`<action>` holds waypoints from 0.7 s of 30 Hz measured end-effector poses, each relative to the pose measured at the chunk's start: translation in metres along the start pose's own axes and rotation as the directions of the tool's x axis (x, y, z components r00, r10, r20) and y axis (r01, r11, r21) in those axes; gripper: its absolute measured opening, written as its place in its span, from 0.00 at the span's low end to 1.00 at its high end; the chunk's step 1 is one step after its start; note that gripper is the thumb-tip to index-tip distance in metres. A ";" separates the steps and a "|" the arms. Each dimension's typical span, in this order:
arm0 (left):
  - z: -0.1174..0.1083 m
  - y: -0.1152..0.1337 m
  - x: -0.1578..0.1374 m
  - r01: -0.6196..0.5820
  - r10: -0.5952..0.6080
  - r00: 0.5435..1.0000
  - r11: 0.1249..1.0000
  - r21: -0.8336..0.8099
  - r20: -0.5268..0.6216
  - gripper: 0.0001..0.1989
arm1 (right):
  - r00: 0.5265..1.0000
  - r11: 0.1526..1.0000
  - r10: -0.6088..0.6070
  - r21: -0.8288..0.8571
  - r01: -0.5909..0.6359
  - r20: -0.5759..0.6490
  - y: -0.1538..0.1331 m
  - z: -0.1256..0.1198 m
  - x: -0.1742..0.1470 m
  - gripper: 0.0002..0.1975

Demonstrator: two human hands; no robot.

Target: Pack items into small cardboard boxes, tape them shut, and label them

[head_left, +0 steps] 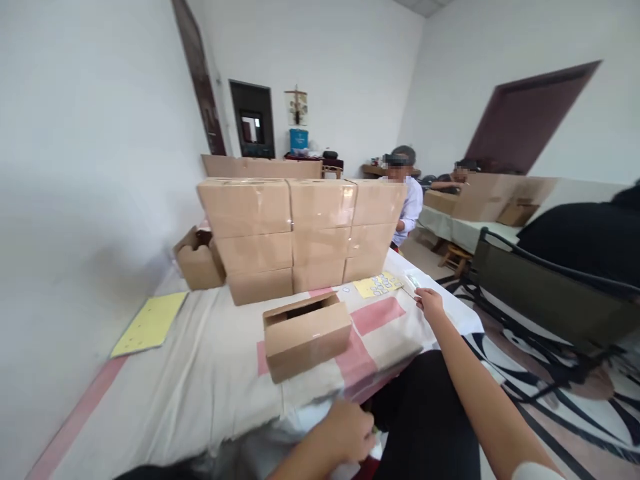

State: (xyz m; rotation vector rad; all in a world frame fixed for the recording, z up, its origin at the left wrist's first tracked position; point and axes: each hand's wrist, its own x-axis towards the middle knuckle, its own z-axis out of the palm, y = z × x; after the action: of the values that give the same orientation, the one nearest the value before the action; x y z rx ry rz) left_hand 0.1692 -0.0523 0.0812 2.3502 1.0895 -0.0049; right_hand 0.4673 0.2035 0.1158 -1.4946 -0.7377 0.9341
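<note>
My right hand is stretched out over the table's right side, its fingers pinched on a thin, dark, stick-like thing. The tip of that thing points toward a yellow sheet carrying several small pale cut-out pieces. Beside the fingertips lies a small whitish, see-through item, too small to name. Low in the view, my left hand is curled closed by my lap, below the table's front edge. Something whitish shows under its fingers, but what they hold is hidden. An open cardboard box stands between my hands and the stacked boxes.
A wall of stacked cardboard boxes rises across the table. At left are another open box and a yellow board. A person sits beyond the boxes; others are farther right. A dark green chair stands at right.
</note>
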 end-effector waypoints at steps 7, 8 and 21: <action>-0.081 -0.020 -0.079 0.184 -0.102 0.763 0.981 0.064 -0.638 0.21 | 0.885 0.990 -0.138 0.043 0.133 0.445 -0.025 0.064 -0.091 0.38; -0.092 -0.029 -0.091 0.238 -0.141 0.687 0.971 0.037 -0.713 0.21 | 0.846 0.990 -0.136 0.038 0.136 0.516 -0.030 0.074 -0.108 0.39; -0.095 -0.112 -0.096 0.376 -0.362 0.417 0.904 -0.205 -0.834 0.21 | 0.501 0.904 -0.270 0.037 0.426 0.823 -0.080 0.198 -0.216 0.22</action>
State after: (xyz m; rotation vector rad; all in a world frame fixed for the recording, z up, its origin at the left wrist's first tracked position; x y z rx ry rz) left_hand 0.0049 -0.0168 0.1304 2.0090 2.0636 1.1360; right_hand 0.1952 0.1239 0.2234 -0.9040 -1.7846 1.2582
